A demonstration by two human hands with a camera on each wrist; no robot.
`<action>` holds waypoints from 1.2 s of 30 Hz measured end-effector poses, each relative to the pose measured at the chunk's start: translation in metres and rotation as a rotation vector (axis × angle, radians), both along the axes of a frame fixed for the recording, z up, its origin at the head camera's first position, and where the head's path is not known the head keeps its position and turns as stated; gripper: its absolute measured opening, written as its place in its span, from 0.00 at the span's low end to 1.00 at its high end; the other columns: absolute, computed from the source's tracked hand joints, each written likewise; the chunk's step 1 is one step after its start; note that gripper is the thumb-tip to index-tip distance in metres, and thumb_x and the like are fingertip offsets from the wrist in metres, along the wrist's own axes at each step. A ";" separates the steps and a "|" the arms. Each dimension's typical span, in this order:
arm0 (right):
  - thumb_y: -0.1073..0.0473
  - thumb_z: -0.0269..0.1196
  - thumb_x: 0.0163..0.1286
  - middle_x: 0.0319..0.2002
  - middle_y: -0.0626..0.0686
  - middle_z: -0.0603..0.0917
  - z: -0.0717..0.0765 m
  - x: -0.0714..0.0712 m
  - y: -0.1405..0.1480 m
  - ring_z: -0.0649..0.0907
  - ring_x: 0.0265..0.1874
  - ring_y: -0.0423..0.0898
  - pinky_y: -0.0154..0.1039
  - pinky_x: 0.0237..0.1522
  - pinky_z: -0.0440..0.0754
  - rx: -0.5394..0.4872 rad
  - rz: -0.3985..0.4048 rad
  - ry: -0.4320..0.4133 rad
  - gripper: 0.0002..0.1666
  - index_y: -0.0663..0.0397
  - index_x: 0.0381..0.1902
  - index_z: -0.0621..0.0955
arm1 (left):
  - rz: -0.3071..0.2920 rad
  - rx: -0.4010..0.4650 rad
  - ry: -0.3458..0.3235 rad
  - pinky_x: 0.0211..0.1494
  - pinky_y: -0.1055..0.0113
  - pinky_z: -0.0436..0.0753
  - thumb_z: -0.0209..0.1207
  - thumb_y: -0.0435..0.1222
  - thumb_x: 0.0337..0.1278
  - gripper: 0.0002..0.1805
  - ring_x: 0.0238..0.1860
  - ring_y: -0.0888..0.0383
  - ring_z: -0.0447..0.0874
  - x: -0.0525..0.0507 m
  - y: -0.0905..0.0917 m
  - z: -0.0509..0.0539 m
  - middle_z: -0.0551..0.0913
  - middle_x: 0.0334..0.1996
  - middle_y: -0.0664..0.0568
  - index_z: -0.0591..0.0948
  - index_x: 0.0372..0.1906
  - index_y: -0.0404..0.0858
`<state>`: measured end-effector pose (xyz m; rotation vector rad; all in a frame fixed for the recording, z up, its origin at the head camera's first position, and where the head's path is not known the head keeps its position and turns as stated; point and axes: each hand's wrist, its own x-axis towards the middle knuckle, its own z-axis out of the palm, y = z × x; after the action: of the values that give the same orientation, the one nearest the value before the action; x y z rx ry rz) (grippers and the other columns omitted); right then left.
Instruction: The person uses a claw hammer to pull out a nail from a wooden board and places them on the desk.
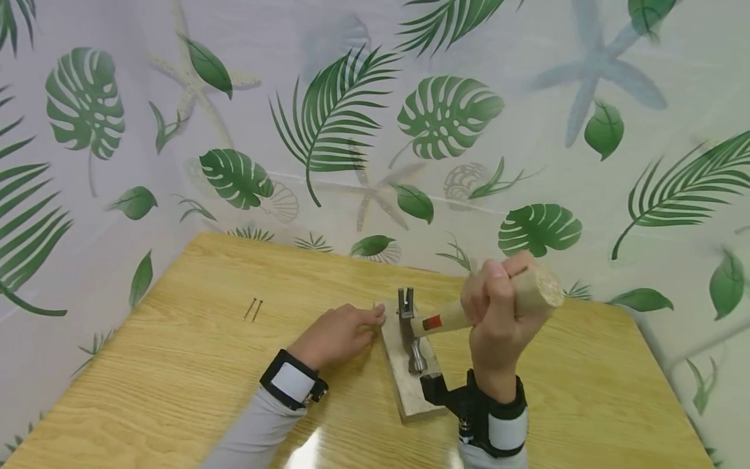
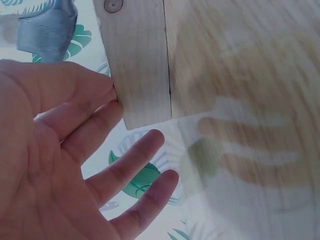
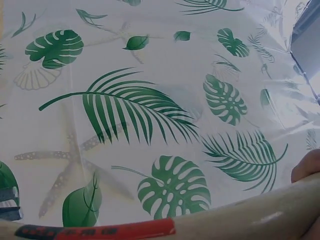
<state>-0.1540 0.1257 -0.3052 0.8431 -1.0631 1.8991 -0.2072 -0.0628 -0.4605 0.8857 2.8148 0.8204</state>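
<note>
My right hand (image 1: 500,312) grips the wooden handle (image 1: 454,317) of a claw hammer near its butt end. The steel hammer head (image 1: 408,332) is over a pale wooden block (image 1: 397,365); whether they touch is unclear. In the right wrist view, the handle with its red and black label (image 3: 120,230) crosses the bottom edge. My left hand (image 1: 340,335) touches the left edge of the block near its far end. In the left wrist view, its thumb and nearest fingertips meet at the block's edge (image 2: 140,65), while the other two fingers reach out loosely.
Two nails (image 1: 256,311) lie on the wood-grain table (image 1: 193,365), left of the left hand. A leaf-patterned sheet (image 1: 351,130) hangs behind the table's far edge and along its sides.
</note>
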 end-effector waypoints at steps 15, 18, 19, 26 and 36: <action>0.78 0.45 0.64 0.07 0.48 0.57 0.013 0.030 0.017 0.58 0.03 0.36 0.26 0.06 0.53 -0.091 0.052 0.018 0.18 0.63 0.16 0.59 | 0.014 0.119 0.034 0.47 0.64 0.81 0.58 0.33 0.67 0.19 0.45 0.59 0.82 0.001 0.002 -0.001 0.83 0.61 0.58 0.84 0.61 0.46; 0.79 0.44 0.64 0.06 0.48 0.57 0.020 0.040 0.020 0.58 0.03 0.36 0.26 0.06 0.53 -0.092 0.064 -0.019 0.19 0.64 0.16 0.59 | -0.034 0.201 0.000 0.66 0.57 0.76 0.58 0.33 0.68 0.20 0.63 0.55 0.76 0.006 0.008 0.007 0.82 0.61 0.55 0.82 0.62 0.47; 0.80 0.44 0.65 0.07 0.48 0.57 0.021 0.043 0.021 0.58 0.03 0.36 0.26 0.06 0.53 -0.093 0.071 -0.031 0.19 0.63 0.16 0.59 | -0.062 0.229 -0.033 0.68 0.56 0.74 0.57 0.32 0.69 0.21 0.66 0.54 0.74 0.008 0.011 0.010 0.81 0.63 0.54 0.81 0.64 0.47; 0.80 0.43 0.65 0.06 0.48 0.56 0.026 0.052 0.022 0.57 0.03 0.37 0.26 0.06 0.54 -0.100 0.103 -0.045 0.20 0.62 0.15 0.57 | -0.221 0.266 -0.145 0.67 0.57 0.76 0.54 0.30 0.68 0.20 0.66 0.54 0.76 0.018 0.023 0.028 0.82 0.61 0.51 0.81 0.62 0.42; 0.79 0.45 0.65 0.06 0.48 0.59 0.026 0.051 0.027 0.60 0.02 0.36 0.26 0.05 0.56 -0.098 0.110 -0.032 0.19 0.63 0.16 0.58 | -0.255 0.305 -0.128 0.58 0.61 0.82 0.57 0.29 0.69 0.13 0.55 0.55 0.83 0.019 0.030 0.023 0.87 0.52 0.50 0.84 0.53 0.39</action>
<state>-0.1026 0.1524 -0.2788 0.8329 -0.9508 2.0454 -0.1882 -0.0326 -0.4370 1.1549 2.4392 1.2342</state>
